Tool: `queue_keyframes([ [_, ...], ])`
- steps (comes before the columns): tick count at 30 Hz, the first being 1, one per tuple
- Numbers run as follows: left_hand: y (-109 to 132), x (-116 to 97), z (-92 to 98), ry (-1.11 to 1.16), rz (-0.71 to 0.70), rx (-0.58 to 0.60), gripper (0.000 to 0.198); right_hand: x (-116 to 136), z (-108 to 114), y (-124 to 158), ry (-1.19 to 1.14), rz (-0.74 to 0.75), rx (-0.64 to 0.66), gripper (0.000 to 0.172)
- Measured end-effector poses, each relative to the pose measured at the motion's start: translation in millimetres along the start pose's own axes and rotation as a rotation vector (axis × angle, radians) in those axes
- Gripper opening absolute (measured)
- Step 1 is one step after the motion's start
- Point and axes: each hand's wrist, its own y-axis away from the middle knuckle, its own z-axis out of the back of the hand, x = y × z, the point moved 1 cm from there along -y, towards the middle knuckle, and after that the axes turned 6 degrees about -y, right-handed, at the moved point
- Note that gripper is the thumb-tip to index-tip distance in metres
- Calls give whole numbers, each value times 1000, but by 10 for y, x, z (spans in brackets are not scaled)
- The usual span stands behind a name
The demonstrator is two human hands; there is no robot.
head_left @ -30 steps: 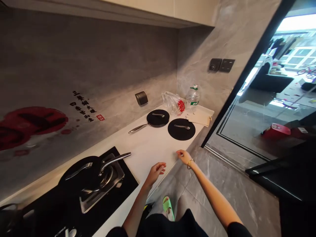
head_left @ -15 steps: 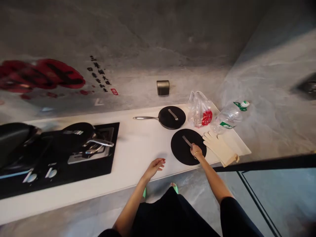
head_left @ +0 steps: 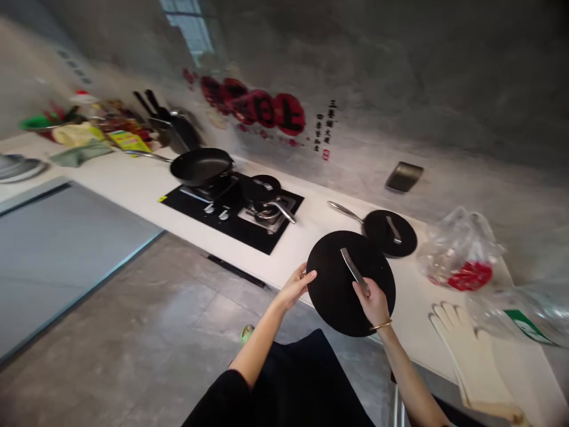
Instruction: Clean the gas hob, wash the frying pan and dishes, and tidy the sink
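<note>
A large round black pan lid (head_left: 331, 290) is held up in front of me, over the counter's front edge. My right hand (head_left: 373, 301) is closed around the near end of its flat metal handle. My left hand (head_left: 295, 286) grips the lid's left rim, thumb on top and the other fingers hidden beneath. Just behind the lid sits a small lidded pan (head_left: 382, 234) with its handle pointing left. To the right lie cream work gloves (head_left: 475, 362), near a clear plastic bag (head_left: 462, 243) with a red print.
On the black gas hob (head_left: 249, 234) stand an open frying pan (head_left: 202, 167) and a smaller lidded pan (head_left: 265, 188). A knife block (head_left: 178, 130) and a yellow packet (head_left: 128, 141) are farther left on the white counter (head_left: 146, 196). A clear plastic bottle (head_left: 528, 314) lies at the right.
My right hand has raised the lid from the counter. My left hand has come onto its left rim. The view has swung left, bringing the whole hob and the far counter in.
</note>
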Motion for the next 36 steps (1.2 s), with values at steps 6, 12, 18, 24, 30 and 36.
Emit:
queue_keyframes([
  [6, 795, -736, 1518, 42, -237, -251, 41, 1652, -1139, -179, -3, 271, 204, 44],
  [12, 1478, -1147, 3015, -14, -352, -583, 41, 2873, -2630, -387, -63, 471, 328, 45],
  [18, 1516, -1466, 4279, -71, -412, -801, 41, 3676, -3897, -801, -72, 540, 437, 44],
  [24, 1070, -1611, 5459, -72, -408, -850, 44, 4290, -4864, -1344, 61, 579, 431, 36],
  [30, 648, -2109, 6537, -238, -336, -869, 47, 4789, -5793, -2009, 53, 562, 420, 35],
  [36, -3, -2877, 7116, -786, -395, -881, 68, 4911, -6420, -2980, -109, 418, 345, 47],
])
